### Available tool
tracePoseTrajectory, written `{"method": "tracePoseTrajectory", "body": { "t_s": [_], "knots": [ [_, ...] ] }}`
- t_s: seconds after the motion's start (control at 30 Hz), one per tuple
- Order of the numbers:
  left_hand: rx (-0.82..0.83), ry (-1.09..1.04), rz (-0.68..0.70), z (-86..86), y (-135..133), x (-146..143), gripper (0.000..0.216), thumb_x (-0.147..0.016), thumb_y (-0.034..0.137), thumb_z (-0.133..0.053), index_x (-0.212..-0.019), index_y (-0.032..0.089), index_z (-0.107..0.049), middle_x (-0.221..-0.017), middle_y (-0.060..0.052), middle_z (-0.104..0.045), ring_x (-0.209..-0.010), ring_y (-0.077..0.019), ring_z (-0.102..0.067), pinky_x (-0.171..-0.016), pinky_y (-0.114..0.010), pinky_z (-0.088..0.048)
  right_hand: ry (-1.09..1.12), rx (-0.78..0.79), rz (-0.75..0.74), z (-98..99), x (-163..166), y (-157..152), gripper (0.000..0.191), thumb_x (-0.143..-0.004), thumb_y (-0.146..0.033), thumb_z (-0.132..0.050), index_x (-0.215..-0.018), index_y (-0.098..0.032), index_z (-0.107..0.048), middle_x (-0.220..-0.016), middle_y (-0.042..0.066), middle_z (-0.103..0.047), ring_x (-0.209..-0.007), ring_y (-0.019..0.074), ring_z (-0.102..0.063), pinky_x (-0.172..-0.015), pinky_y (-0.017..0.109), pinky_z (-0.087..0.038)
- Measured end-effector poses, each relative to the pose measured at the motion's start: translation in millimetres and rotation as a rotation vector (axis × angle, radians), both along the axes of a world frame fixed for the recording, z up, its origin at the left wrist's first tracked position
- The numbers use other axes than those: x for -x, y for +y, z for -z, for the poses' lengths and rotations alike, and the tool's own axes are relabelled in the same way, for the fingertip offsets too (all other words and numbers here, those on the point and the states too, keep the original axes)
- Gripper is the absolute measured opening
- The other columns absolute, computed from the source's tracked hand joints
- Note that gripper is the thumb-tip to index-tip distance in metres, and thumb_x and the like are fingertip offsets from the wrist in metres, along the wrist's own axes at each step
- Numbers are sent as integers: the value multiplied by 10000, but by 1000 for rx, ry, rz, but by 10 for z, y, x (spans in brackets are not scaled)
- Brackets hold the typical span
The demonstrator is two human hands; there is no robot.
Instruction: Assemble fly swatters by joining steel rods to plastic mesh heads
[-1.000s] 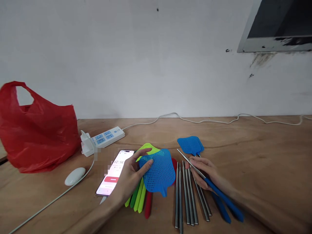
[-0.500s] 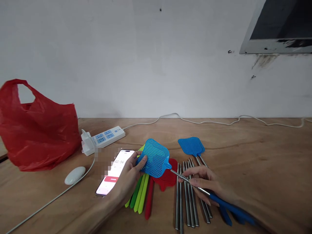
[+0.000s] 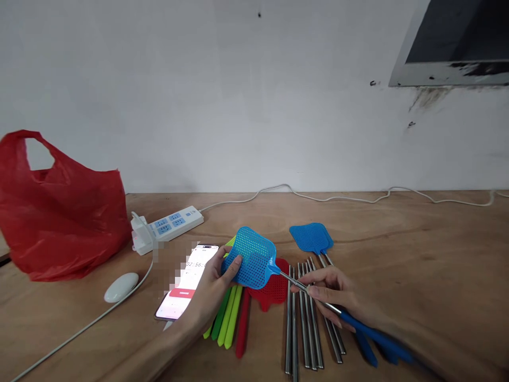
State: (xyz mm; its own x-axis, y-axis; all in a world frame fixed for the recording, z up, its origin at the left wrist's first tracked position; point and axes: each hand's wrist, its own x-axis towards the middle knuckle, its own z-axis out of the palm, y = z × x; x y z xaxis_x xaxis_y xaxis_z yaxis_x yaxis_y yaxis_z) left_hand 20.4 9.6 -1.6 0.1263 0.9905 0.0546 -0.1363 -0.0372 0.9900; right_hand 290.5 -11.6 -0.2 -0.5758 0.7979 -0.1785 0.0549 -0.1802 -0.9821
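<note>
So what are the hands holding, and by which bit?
A blue fly swatter: the left hand pinches its mesh head by the edge, the right hand holds its metal rod.

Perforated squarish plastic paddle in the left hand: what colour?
Blue; the perforated plastic paddle shows best in the head view.

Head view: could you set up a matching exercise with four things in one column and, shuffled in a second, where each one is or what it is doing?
Column one
1. Left hand
2. Right hand
3. Red plastic bag
4. Phone

Column two
A. Grips a metal shaft
B. Lies with its screen lit on the wooden table
C. Holds a blue mesh head near its edge
D. Sits at the far left of the picture, beyond the white power strip

Pairs: 1-C, 2-A, 3-D, 4-B
</note>
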Motion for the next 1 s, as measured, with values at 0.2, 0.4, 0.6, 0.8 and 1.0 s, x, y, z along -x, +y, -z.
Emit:
{"method": "tracePoseTrajectory", "body": {
  "t_s": [0.2,0.4,0.6,0.8,1.0],
  "knots": [
    [-86,167,-69,-36,-10,17,395,-826,507,-712,-1023,179,-616,-938,-48,-693,-854,-245,-665,-738,-347,-552,-56,-21,-32,-20,-17,45,560,-859,-560,-639,-1159,-94,-722,-420,-63,-518,-269,52,-334,-287,166,-264],
    [-143,268,-84,17,-31,1,370,-861,498,-663,-1059,188,-621,-931,-46,-683,-859,-250,-650,-760,-358,-537,-16,26,-68,35,-44,89,522,-851,-533,-665,-1124,-96,-746,-404,-60,-524,-251,48,-326,-266,162,-240],
    [-170,304,-28,90,-65,-26,315,-919,464,-597,-1092,201,-597,-983,-36,-683,-931,-246,-645,-846,-372,-524,-11,17,-18,49,8,27,517,-840,-544,-678,-1086,-99,-767,-387,-56,-519,-238,40,-303,-255,158,-212],
    [-158,357,-66,74,-91,-23,397,-902,508,-591,-1134,186,-591,-1045,-65,-683,-981,-273,-636,-882,-409,-523,-20,-16,21,82,46,-54,539,-852,-558,-661,-1115,-98,-756,-374,-71,-485,-231,41,-274,-247,163,-189],
    [-147,342,-48,51,-79,-21,425,-908,508,-591,-1183,184,-571,-1119,-77,-674,-1069,-288,-628,-943,-422,-515,-46,-25,47,67,52,-56,534,-853,-558,-655,-1101,-95,-748,-375,-71,-498,-235,39,-275,-252,157,-193]
  ]
}}
